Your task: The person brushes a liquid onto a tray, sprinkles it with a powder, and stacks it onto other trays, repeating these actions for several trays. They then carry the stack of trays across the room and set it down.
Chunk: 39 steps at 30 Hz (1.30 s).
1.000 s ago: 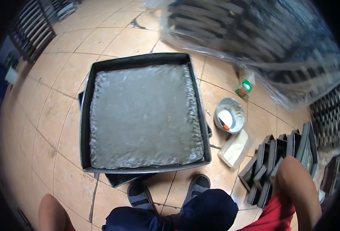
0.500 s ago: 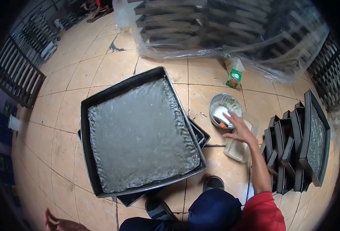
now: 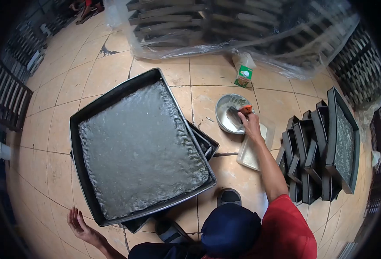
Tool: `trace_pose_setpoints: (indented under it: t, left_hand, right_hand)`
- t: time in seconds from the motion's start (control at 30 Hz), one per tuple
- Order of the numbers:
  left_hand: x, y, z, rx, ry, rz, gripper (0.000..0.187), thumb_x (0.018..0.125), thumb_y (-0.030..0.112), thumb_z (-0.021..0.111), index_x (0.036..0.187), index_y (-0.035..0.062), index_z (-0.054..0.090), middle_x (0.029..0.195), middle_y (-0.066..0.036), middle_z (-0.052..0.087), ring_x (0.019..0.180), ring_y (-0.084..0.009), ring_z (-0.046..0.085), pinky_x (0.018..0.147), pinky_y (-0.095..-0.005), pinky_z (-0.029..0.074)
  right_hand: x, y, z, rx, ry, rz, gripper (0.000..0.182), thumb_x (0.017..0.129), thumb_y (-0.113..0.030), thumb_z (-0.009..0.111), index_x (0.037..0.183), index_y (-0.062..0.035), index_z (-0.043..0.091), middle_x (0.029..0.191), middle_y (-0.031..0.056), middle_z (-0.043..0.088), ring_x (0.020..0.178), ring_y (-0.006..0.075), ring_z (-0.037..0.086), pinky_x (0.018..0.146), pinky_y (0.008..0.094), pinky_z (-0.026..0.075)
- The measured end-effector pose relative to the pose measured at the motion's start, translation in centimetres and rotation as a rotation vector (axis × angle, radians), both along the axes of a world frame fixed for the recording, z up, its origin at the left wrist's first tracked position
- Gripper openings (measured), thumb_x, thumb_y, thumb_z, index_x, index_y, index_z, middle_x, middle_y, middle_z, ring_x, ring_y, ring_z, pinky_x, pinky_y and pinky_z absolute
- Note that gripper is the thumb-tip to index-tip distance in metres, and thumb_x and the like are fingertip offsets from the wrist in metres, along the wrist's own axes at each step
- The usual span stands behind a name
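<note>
My right hand (image 3: 252,124) is closed on the orange handle of a brush (image 3: 245,109), whose head is down in a metal bowl (image 3: 220,108) with white stuff inside. Beside the bowl and under my forearm lies a pale rectangular container (image 3: 247,156). A big square dark tray (image 3: 143,149) holding a grey, wet-looking layer rests on another dark tray (image 3: 211,144). Near the big tray's lower left corner, my left hand (image 3: 81,225) is empty, its fingers apart.
Stacked dark trays (image 3: 313,149) stand on the right. A green and white carton (image 3: 244,76) is beyond the bowl. Plastic sheeting (image 3: 242,43) covers racks at the back. Black slatted racks (image 3: 10,97) line the left side. Another person (image 3: 88,8) is far back.
My right hand has gone from open above the bowl to closed on the brush handle, lifting it more upright. My left hand has come further into view, and the whole view has shifted slightly.
</note>
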<state>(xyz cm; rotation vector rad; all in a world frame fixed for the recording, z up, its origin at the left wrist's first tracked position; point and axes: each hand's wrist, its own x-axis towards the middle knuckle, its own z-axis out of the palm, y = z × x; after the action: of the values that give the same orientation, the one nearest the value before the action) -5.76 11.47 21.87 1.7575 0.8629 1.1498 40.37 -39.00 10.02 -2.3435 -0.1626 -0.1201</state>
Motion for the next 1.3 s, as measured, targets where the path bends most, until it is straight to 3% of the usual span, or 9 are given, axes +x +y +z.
trace_pose_setpoints:
  t: [0.2,0.37,0.53,0.73,0.9,1.07,1.13,1.2,1.3]
  left_hand:
    - [2.3,0.1,0.5,-0.157,0.019,-0.034,0.032,0.101,0.004,0.052,0.132,-0.0018,0.054,0.127,-0.017,0.062,0.120,-0.0241,0.059,0.106,-0.0370,0.046]
    - [4.0,1.9,1.0,-0.299,0.050,-0.209,0.039,0.102,0.010,0.055,0.140,0.0014,0.051,0.134,-0.015,0.059,0.126,-0.0243,0.056,0.108,-0.0365,0.044]
    - [6.4,3.0,0.8,-0.463,0.090,-0.536,0.063,0.099,0.013,0.061,0.153,-0.0035,0.034,0.149,-0.018,0.046,0.138,-0.0240,0.044,0.117,-0.0335,0.030]
    - [5.7,2.6,-0.5,-0.519,0.047,-0.525,0.068,0.088,-0.006,0.048,0.153,-0.0058,0.031,0.143,-0.011,0.052,0.131,-0.0164,0.050,0.114,-0.0275,0.031]
    - [5.5,2.2,-0.9,-0.550,0.004,-0.489,0.057,0.096,0.005,0.056,0.149,-0.0066,0.038,0.143,-0.012,0.053,0.130,-0.0187,0.051,0.113,-0.0307,0.033]
    - [5.6,2.2,-0.8,-0.489,-0.014,-0.451,0.052,0.101,0.010,0.055,0.148,-0.0073,0.041,0.143,-0.015,0.053,0.133,-0.0203,0.049,0.115,-0.0321,0.032]
    - [5.7,2.0,-0.5,-0.466,-0.020,-0.472,0.050,0.102,0.008,0.053,0.147,-0.0091,0.040,0.143,-0.015,0.053,0.133,-0.0205,0.048,0.115,-0.0318,0.031]
    - [5.9,2.0,-0.4,-0.476,-0.036,-0.482,0.049,0.103,0.010,0.052,0.147,-0.0094,0.040,0.143,-0.016,0.053,0.134,-0.0213,0.048,0.115,-0.0327,0.031]
    - [5.8,2.0,-0.7,-0.490,-0.046,-0.476,0.048,0.104,0.010,0.051,0.146,-0.0096,0.041,0.144,-0.016,0.052,0.134,-0.0211,0.048,0.116,-0.0326,0.031]
  right_hand:
    - [0.4,0.0,-1.5,0.007,-0.136,-0.044,0.021,0.096,-0.022,0.067,0.102,-0.0009,0.068,0.081,0.0099,0.065,0.076,0.0131,0.057,0.074,0.0313,0.049]
    - [0.1,-1.0,-2.5,0.248,-0.114,-0.180,0.029,0.101,-0.028,0.061,0.110,-0.0008,0.065,0.094,0.0084,0.069,0.082,0.0141,0.064,0.076,0.0319,0.054]
    - [0.7,-2.2,-1.5,0.550,0.058,-0.354,0.037,0.102,-0.035,0.060,0.123,-0.0039,0.057,0.107,0.0109,0.067,0.090,0.0205,0.067,0.077,0.0356,0.059]
    - [-2.6,3.1,9.4,1.076,-0.016,-0.208,0.032,0.098,-0.029,0.067,0.122,-0.0099,0.057,0.115,0.0068,0.064,0.105,0.0167,0.063,0.085,0.0343,0.053]
    - [-10.8,21.3,19.6,0.832,0.175,0.216,0.034,0.093,-0.025,0.073,0.120,-0.0087,0.060,0.105,0.0032,0.064,0.093,0.0122,0.062,0.080,0.0314,0.053]
    - [-16.9,33.1,18.1,0.442,0.252,0.805,0.028,0.090,-0.025,0.076,0.106,-0.0026,0.069,0.092,0.0058,0.072,0.086,0.0140,0.069,0.079,0.0312,0.055]
    - [-15.0,34.0,16.6,0.260,0.169,0.845,0.028,0.090,-0.027,0.075,0.100,-0.0016,0.070,0.089,0.0066,0.073,0.086,0.0144,0.069,0.079,0.0323,0.054]
    - [-10.1,33.7,16.2,0.276,0.118,0.558,0.030,0.090,-0.029,0.074,0.101,-0.0010,0.072,0.086,0.0082,0.073,0.086,0.0144,0.069,0.076,0.0334,0.054]
    - [-2.3,33.6,15.5,0.237,-0.307,0.377,0.029,0.091,-0.023,0.071,0.113,-0.0055,0.069,0.087,0.0112,0.073,0.083,0.0216,0.070,0.075,0.0365,0.055]
